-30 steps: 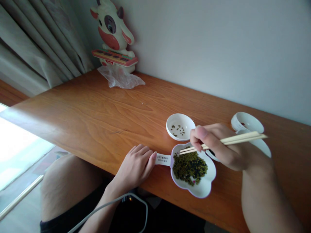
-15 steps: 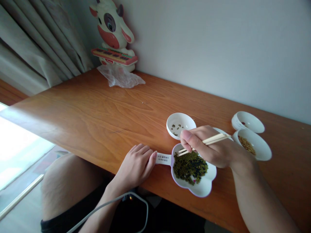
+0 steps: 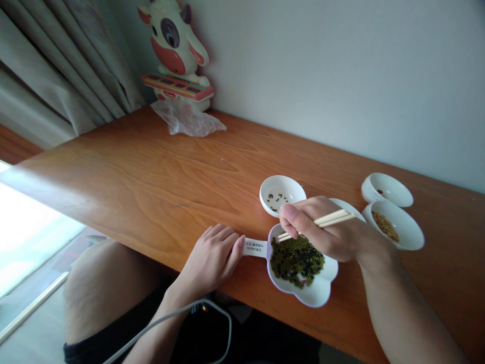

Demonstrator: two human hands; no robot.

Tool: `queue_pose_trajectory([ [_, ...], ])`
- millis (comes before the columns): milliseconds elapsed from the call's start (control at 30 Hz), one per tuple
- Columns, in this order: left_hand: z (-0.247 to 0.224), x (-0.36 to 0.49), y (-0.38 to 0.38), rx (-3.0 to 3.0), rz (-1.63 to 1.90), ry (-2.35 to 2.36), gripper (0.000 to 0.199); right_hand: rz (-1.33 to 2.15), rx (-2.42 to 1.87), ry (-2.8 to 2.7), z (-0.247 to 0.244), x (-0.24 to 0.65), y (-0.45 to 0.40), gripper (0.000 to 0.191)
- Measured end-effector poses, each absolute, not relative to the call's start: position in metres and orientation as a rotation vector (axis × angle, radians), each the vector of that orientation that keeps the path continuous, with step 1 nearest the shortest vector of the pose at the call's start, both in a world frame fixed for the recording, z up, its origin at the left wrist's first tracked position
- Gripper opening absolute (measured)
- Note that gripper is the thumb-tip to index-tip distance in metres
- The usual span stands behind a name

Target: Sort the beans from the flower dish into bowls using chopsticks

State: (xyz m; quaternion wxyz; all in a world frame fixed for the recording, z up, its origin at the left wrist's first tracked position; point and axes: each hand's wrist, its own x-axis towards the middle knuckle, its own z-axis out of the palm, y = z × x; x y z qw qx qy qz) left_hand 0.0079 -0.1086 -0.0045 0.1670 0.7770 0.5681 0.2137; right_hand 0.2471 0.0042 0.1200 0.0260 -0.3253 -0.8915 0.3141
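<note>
My right hand [image 3: 322, 225] grips a pair of pale chopsticks [image 3: 333, 218], closed in a pinch. Their tips touch or hover just over the beans at the upper left of a white, purple-rimmed dish [image 3: 325, 292]. Green beans [image 3: 291, 260] with darker ones among them fill much of that dish, and a small pink bit shows near its lower edge. My left hand [image 3: 215, 255] is closed round the end of the dish's handle [image 3: 256, 247], which bears a printed label. Behind the right hand stands a white bowl [image 3: 290, 189] with several green beans in it.
At the right stand a bowl [image 3: 411, 232] of yellowish grains and another bowl [image 3: 396, 189] with a small dark bit. A further white bowl [image 3: 346, 206] is partly hidden by my right hand. A cow toy [image 3: 174, 55] and a plastic bag [image 3: 189, 120] are at the back left.
My right hand and the chopsticks have shifted very slightly left, with the tips still at the beans' upper left edge. The left hand and the dish stay in place.
</note>
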Motion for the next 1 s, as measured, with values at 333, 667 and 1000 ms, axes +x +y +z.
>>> queue_pose_trajectory([
  [333, -0.004, 0.007, -0.11, 2.202, 0.617, 1.612, 0.042, 0.976, -0.966, -2.748, 0.121, 0.249, 0.004, 0.061],
  [667, -0.004, 0.008, -0.109, 2.209, 0.628, 1.608, 0.042, 1.003, -0.994, -2.739, 0.12, 0.245, 0.002, 0.06],
  [1000, -0.004, 0.007, -0.11, 2.23, 0.615, 1.616, 0.041, 1.021, -0.938, -2.668, 0.127, 0.256, 0.004, 0.062],
])
